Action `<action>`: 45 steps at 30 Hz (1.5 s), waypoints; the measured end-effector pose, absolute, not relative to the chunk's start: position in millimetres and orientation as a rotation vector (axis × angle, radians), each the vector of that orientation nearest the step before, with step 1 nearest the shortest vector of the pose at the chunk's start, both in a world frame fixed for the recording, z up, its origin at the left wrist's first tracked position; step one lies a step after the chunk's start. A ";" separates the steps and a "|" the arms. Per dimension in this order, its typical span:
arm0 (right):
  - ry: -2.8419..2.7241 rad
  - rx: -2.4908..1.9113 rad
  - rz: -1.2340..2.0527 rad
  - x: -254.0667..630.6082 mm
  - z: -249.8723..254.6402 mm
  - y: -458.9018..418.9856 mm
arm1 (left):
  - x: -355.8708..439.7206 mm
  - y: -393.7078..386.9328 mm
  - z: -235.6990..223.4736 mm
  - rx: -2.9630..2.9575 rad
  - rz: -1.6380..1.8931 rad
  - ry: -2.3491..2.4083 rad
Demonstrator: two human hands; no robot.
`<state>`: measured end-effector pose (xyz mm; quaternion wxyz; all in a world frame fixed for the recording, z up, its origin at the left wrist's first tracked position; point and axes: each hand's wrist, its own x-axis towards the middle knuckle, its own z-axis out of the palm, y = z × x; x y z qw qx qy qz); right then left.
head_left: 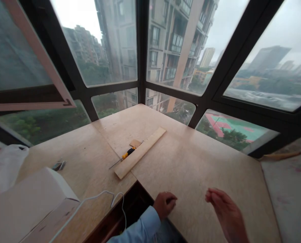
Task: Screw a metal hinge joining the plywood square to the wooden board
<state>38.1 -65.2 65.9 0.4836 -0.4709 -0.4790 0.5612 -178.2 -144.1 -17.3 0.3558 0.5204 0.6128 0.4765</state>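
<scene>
My left hand, below a light-blue sleeve, is curled with thumb and fingers drawn together near the ledge's front edge. Whatever may be between its fingers does not show. To the right, my right hand hovers over the pale stone ledge, fingertips pinched together; anything in them is too small to make out. Beyond both hands a flat wooden strip lies slantwise on the ledge. A screwdriver with a yellow and black handle rests along its left side, beside a small brown wood piece.
A white box occupies the lower left, near a white plastic bag. A white cable runs over the dark recess at the front. One small shiny item lies behind the box. Dark window frames border the ledge.
</scene>
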 end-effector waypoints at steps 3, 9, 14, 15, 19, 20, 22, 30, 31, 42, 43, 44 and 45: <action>-1.138 -1.167 1.592 -7.9 40.5 -41.6 | -223.7 -128.8 9.0 1.054 1.400 1.667; -1.031 -1.222 1.703 -53.9 -9.2 -19.6 | -329.9 -117.1 41.9 0.870 1.444 2.419; -1.182 -1.212 1.675 -67.7 -13.3 -5.9 | -375.5 -142.5 34.9 1.025 0.779 2.933; -1.214 -1.219 1.669 -71.2 -12.8 -3.9 | -379.0 -146.5 31.4 1.037 0.696 2.942; -1.322 -1.235 1.624 -82.4 -14.4 1.1 | -382.3 -151.2 19.7 1.107 0.487 2.875; -1.338 -1.241 1.608 -83.6 -15.8 1.7 | -381.6 -150.4 18.1 1.117 0.442 2.849; -1.346 -1.263 1.574 -84.3 -18.8 2.7 | -380.3 -148.4 16.9 1.116 0.369 2.801; -1.262 -1.352 1.503 -87.1 -18.6 2.8 | -397.0 -155.1 11.0 1.179 0.444 2.750; -1.245 -1.362 1.492 -88.4 -17.3 1.5 | -400.5 -156.8 8.6 1.198 0.464 2.744; -1.165 -1.406 1.407 -99.4 -5.4 -13.2 | -403.0 -163.3 5.8 1.256 0.827 2.762; -1.163 -1.408 1.405 -100.1 -4.5 -13.7 | -400.9 -164.3 7.6 1.256 0.852 2.764; -1.157 -1.405 1.408 -101.1 -3.7 -14.4 | -398.7 -165.4 9.4 1.258 0.872 2.767; -1.146 -1.396 1.419 -102.4 -3.1 -15.5 | -396.2 -166.5 11.1 1.265 0.889 2.768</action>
